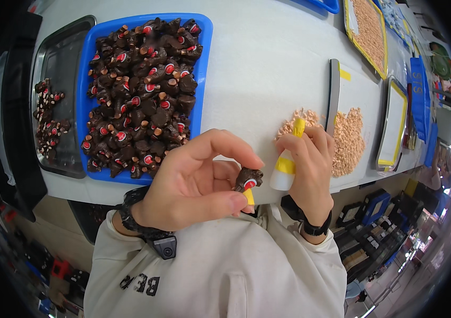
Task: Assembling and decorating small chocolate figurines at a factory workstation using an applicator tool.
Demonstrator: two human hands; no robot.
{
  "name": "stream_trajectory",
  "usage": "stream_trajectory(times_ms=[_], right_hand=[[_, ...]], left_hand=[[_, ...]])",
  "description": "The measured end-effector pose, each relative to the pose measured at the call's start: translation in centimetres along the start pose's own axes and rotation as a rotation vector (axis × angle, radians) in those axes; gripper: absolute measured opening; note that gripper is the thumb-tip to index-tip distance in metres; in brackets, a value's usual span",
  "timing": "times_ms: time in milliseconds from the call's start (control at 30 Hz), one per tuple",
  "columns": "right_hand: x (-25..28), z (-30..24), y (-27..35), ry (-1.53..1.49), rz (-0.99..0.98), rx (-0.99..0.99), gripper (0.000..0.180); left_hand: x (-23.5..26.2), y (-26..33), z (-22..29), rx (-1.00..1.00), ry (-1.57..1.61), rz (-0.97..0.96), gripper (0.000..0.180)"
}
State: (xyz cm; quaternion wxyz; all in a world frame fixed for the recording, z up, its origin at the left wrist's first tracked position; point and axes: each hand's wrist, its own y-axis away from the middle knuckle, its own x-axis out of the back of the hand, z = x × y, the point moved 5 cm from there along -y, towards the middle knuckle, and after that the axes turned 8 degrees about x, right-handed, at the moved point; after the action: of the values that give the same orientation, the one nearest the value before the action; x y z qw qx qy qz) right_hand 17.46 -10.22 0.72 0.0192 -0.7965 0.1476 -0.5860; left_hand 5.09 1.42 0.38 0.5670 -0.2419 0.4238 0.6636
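Head view, blue tray (204, 63) full of dark brown figurines (143, 95), metal tray (58, 58) with few more, white desk (268, 58) with beige granules (348, 140), left hand (196, 183) pinching one brown figurine (248, 178), right hand (307, 156) gripping white-yellow glue bottle (285, 168) beside it.

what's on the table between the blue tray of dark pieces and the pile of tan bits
Bare white table separates the blue tray from the tan pile, in the head view.
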Motion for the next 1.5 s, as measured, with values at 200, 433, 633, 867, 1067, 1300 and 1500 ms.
stream_trajectory(times_ms=[200, 433, 633, 867, 1067, 1300, 1500], right_hand=[[0.0, 0.0, -0.1, -0.022, -0.001, -0.014, 0.027], [-0.3, -0.3, 0.3, -0.031, -0.032, 0.031, 0.028], [-0.1, -0.5, -0.3, -0.04, -0.015, 0.023, 0.03], [4.8, -4.2, -0.4, -0.755, 0.566, -0.045, 0.049], [3.2, -4.5, -1.7, -0.902, 0.482, -0.099, 0.048], [2.7, -4.2, -2.0, -0.911, 0.4, -0.084, 0.053], [2.5, -3.9, -1.9, -0.972, 0.47, -0.033, 0.051]], left_hand=[[0.1, 0.1, -0.1, 0.004, -0.054, 0.074, 0.045], [0.3, -0.2, -0.1, -0.078, -0.104, 0.014, 0.044], [0.3, -0.1, -0.2, -0.062, -0.062, 0.04, 0.044], [-0.2, -0.1, 0.3, -0.266, -0.212, 0.02, 0.035], [-0.2, 0.3, 0.9, -0.493, -0.39, 0.045, 0.033], [0.1, 0.2, 0.8, -0.519, -0.344, 0.052, 0.031], [0.1, 0.3, 0.8, -0.543, -0.42, 0.077, 0.029]])
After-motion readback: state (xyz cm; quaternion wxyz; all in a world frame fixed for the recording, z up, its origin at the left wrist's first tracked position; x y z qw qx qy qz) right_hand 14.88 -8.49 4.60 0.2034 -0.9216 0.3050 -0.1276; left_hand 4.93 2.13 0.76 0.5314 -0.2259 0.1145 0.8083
